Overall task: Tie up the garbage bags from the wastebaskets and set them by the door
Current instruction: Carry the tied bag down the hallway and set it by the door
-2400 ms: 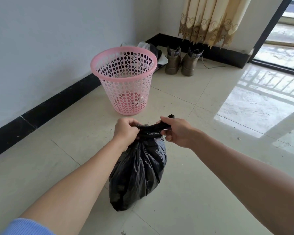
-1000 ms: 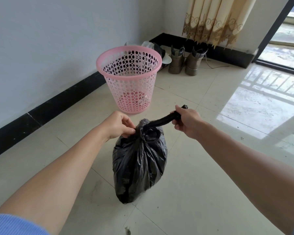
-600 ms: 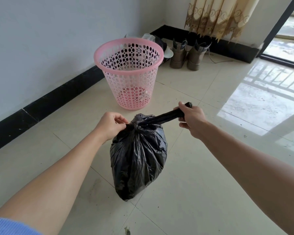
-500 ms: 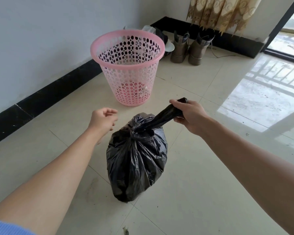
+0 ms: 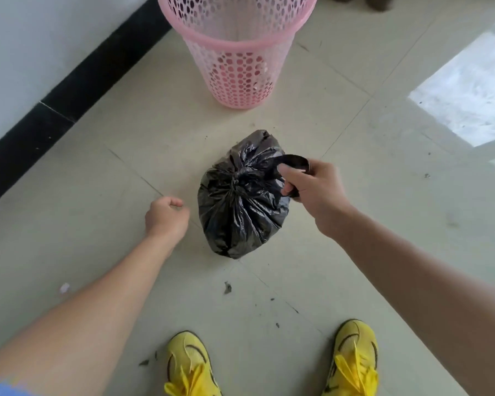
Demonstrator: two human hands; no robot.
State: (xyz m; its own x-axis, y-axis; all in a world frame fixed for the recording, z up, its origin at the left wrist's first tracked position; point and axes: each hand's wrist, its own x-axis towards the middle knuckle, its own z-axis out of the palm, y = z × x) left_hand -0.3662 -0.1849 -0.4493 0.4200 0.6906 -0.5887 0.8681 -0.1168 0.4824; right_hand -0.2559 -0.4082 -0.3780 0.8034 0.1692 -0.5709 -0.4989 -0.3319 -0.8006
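Garbage bag (image 5: pixel 240 201) (seemingly knotted) is gripped by right hand (image 5: pixel 317 190), clear of wastebasket (image 5: pixel 235 67).

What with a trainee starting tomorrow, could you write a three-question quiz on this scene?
1. True or false: the left hand grips the black garbage bag.
2. The pink wastebasket is: A) tipped on its side, B) upright beyond the bag, C) on top of the bag.
3. Which hand holds the bag's twisted top?

Key: 1 false, it hangs free beside the bag; 2 B; 3 the right hand.
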